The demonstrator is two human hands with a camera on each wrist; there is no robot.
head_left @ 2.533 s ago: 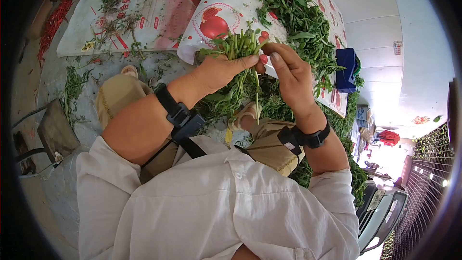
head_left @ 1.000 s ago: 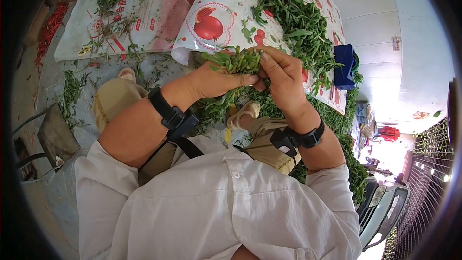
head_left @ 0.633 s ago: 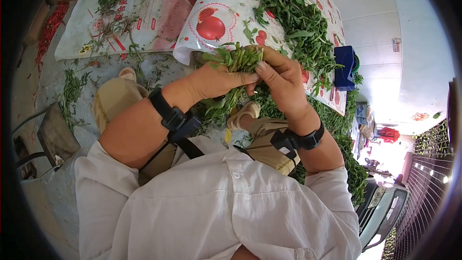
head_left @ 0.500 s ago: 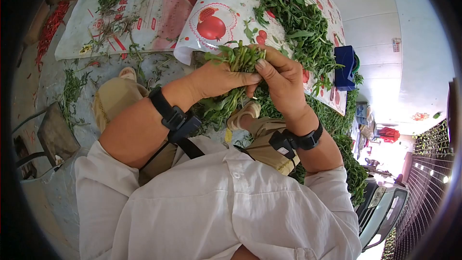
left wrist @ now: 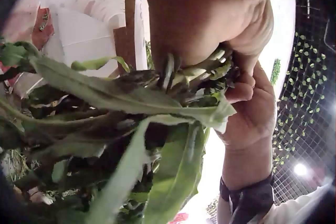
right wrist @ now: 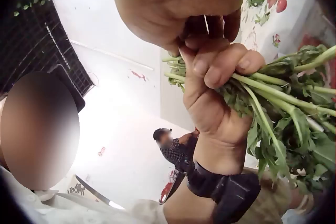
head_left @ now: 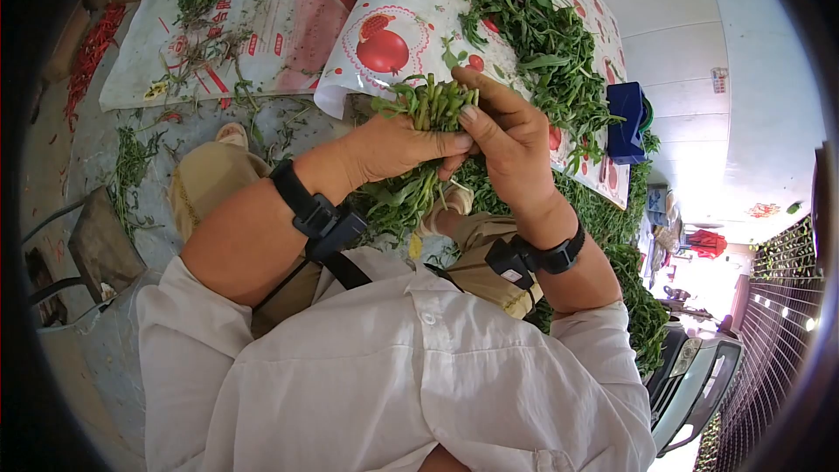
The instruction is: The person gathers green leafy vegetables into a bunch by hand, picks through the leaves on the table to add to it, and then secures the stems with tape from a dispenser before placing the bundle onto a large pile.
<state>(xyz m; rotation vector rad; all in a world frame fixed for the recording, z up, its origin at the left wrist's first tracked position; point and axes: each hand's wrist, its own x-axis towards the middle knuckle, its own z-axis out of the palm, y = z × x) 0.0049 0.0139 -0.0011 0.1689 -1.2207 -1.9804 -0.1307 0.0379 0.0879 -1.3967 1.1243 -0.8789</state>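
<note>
A bunch of leafy green stems (head_left: 430, 107) is gripped in the left hand (head_left: 380, 150), its thumb lying across the stems. The leaves (left wrist: 176, 174) hang below that hand and fill much of the left wrist view. At the bunch's right side, the right hand (head_left: 514, 144) has its thumb tip against the stems, with its index finger raised apart above. In the right wrist view the left hand's fingers (right wrist: 220, 66) curl round the stems, close under the right hand (right wrist: 178, 8), whose fingertips are partly hidden.
Greens (head_left: 559, 39) lie on a fruit-patterned sheet (head_left: 350, 79), beside a blue container (head_left: 626, 122). More greens (head_left: 647, 323) are heaped at the right. Red peppers (head_left: 92, 57) lie at the far left, near a low stool (head_left: 103, 240). A person (right wrist: 181, 150) appears in the right wrist view.
The right index finger has lifted from behind the bunch and now shows above it. A long stem that hung below the hands in the oldest frame is no longer seen there.
</note>
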